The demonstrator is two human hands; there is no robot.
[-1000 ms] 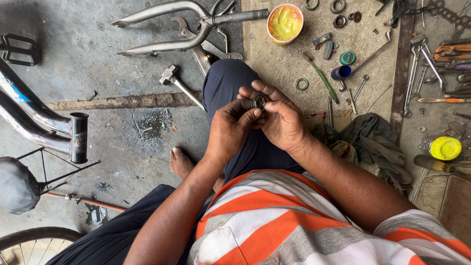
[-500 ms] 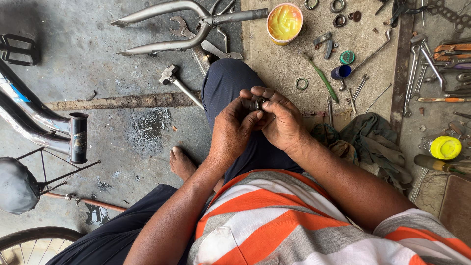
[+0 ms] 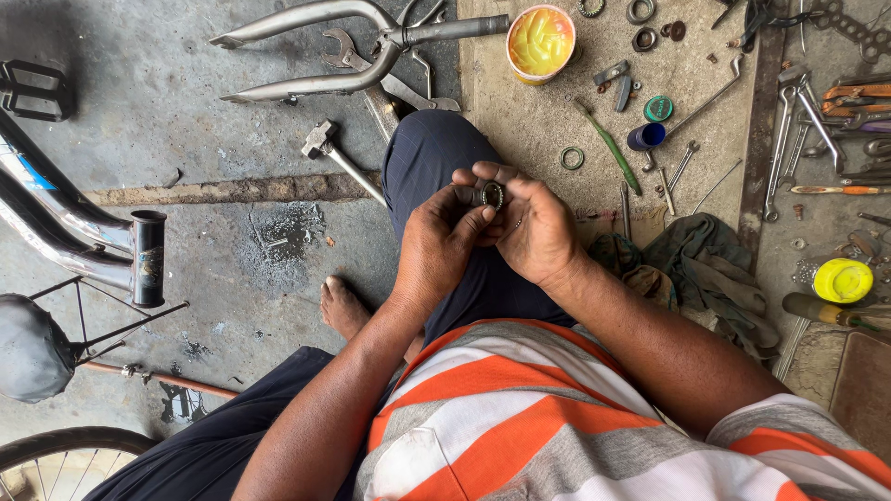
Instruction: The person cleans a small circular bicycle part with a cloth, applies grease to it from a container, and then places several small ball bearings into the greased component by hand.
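Left hand (image 3: 444,243) and right hand (image 3: 534,227) together pinch a small round metal part (image 3: 491,195), probably a bearing, above the knee (image 3: 432,148).

Beyond the grips lie a bicycle fork (image 3: 316,51), hammer (image 3: 336,158) and grease tub (image 3: 540,42); rightwards, wrenches (image 3: 789,139) and a yellow lid (image 3: 842,280)
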